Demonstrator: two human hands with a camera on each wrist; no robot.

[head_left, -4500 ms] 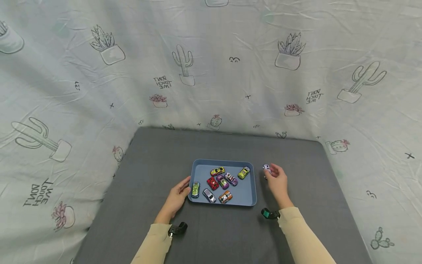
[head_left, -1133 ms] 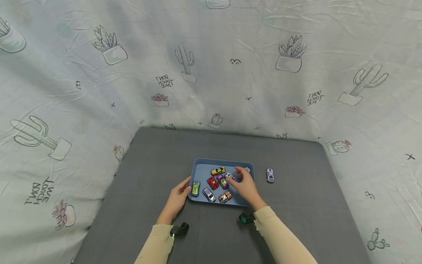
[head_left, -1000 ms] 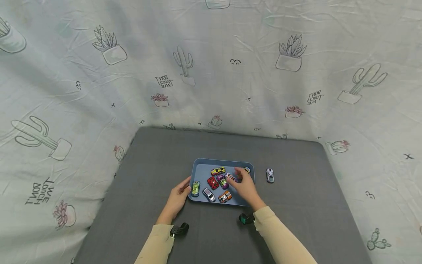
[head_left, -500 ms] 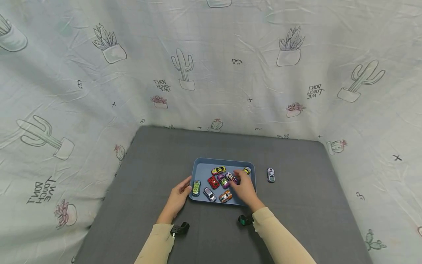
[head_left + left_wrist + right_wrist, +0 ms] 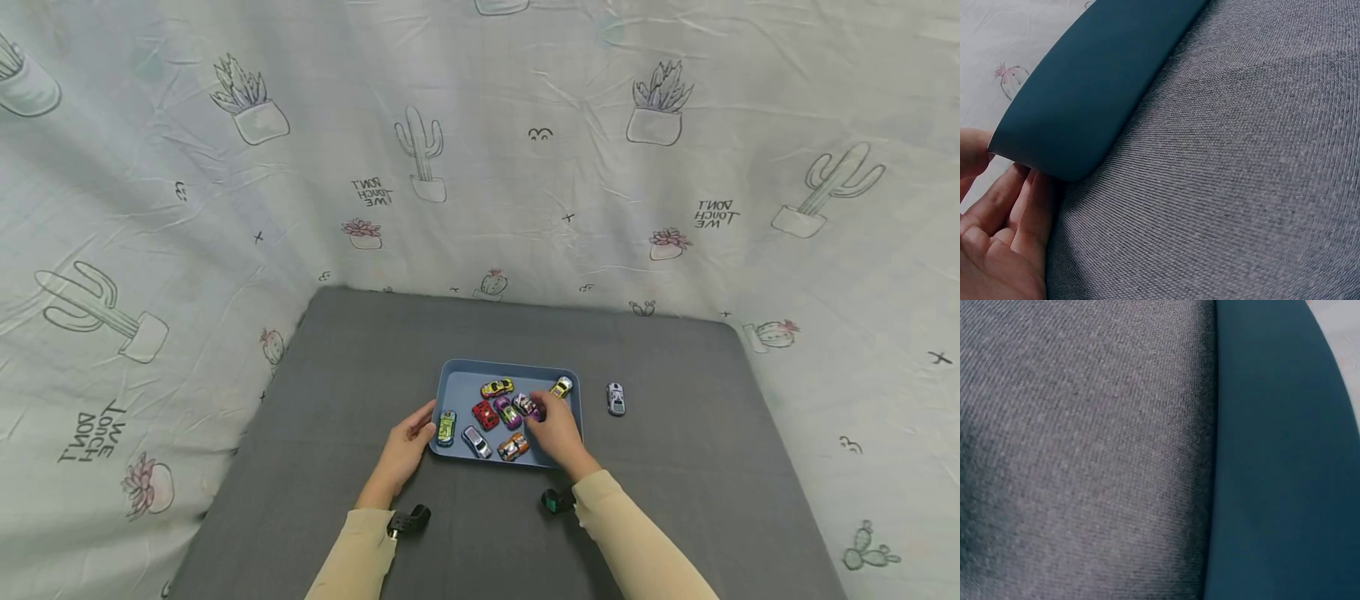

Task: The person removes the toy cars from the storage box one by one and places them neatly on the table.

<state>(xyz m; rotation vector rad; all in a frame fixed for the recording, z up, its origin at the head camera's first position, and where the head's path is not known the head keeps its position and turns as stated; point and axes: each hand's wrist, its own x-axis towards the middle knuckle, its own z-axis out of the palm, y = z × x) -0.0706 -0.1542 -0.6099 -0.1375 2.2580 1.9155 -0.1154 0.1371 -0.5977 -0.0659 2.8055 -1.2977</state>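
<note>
My left hand [image 5: 402, 452] holds the left end of a blue tray [image 5: 457, 379]. In the left wrist view the thumb of the left hand [image 5: 1000, 244] is on the tray's rim and the fingers lie against its outer wall. My right hand [image 5: 557, 427] reaches into the tray and pinches a white-and-purple toy car [image 5: 526, 405], partly covered by the fingers. Beside that car are a purple-and-green toy car [image 5: 507, 412] and a red toy car [image 5: 485, 414]. The right wrist view shows only the tray's outer wall [image 5: 1279, 456] and cloth, no hand.
Also in the tray are two yellow toy cars [image 5: 497, 388], a green one [image 5: 446, 427], a silver one [image 5: 476, 442] and an orange one [image 5: 513, 447]. A white toy car [image 5: 616, 399] stands on the grey table [image 5: 360, 350] right of the tray. A printed curtain [image 5: 480, 167] encloses the table.
The right hand let go of the white car right of the tray, moved left into the tray, and its fingers closed in on the white-and-purple car. The left hand stayed at the tray.
</note>
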